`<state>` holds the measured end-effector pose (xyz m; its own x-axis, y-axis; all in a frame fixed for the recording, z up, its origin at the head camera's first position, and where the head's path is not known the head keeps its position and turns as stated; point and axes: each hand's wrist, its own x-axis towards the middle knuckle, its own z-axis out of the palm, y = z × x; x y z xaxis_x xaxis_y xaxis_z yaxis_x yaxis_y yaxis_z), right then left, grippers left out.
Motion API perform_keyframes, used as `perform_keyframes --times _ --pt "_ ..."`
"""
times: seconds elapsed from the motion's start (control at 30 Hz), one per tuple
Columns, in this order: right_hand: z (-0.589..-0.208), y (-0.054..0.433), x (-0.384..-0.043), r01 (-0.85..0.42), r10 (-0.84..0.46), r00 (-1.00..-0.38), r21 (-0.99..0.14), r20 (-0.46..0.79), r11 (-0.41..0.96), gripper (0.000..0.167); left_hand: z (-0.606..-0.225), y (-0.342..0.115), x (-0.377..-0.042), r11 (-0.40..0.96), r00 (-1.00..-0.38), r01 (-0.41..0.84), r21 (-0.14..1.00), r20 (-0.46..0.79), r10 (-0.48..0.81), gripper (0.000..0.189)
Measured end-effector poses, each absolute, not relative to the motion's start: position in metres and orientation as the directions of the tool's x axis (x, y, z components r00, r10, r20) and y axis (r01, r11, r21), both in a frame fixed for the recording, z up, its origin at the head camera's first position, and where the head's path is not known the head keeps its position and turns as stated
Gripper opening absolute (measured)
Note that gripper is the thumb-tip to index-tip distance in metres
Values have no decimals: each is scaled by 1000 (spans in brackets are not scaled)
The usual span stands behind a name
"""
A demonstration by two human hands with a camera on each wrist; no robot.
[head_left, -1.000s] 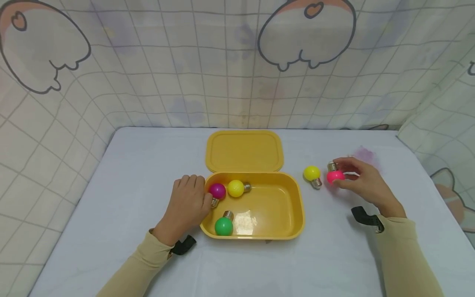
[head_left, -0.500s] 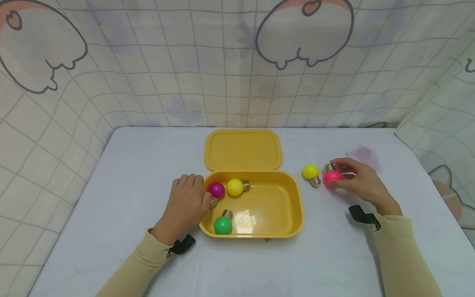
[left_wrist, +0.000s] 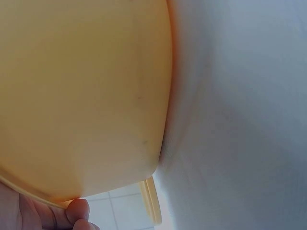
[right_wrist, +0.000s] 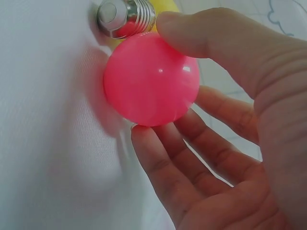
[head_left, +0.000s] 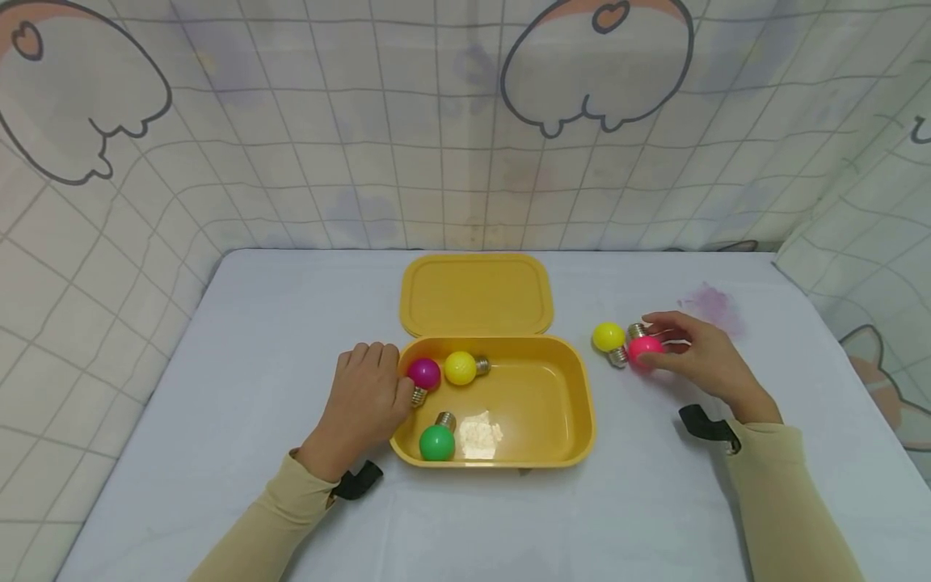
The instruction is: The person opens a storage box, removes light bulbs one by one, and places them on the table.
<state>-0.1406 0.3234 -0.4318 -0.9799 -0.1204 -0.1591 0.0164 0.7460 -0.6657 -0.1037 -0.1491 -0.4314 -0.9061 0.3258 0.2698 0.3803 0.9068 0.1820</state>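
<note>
My left hand (head_left: 367, 396) grips the left rim of a yellow plastic box (head_left: 524, 404); its fingertips show at the rim in the left wrist view. Inside the box lie a purple bulb (head_left: 424, 373), a yellow bulb (head_left: 460, 369) and a green bulb (head_left: 436, 443), all with silver screw bases. On the table to the right, my right hand (head_left: 705, 364) holds a pink light bulb (right_wrist: 151, 79) between thumb and fingers. Right beside it lies another yellow bulb (head_left: 608, 337), whose metal base (right_wrist: 127, 18) shows close against the pink globe in the right wrist view.
The box's yellow lid (head_left: 476, 295) lies flat behind the box. A white cloth (head_left: 291, 299) covers the table, with a purple stain (head_left: 711, 305) at the right. Patterned curtains (head_left: 407, 162) hang behind and along both sides.
The right hand has moved a little to the left with the pink bulb, which now sits right next to the loose yellow bulb. The left hand has stayed on the box rim.
</note>
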Motion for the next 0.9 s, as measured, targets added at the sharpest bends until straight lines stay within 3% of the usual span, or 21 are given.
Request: perform_keyframes --times 0.6,0.9 --pt "-424 324 -136 51 -106 -975 -664 -195 746 72 -431 -152 -102 903 -905 384 190 272 328 17" --pt "-407 321 -131 17 -49 -996 -660 -80 751 66 -430 -149 -103 898 -904 390 204 269 332 17"
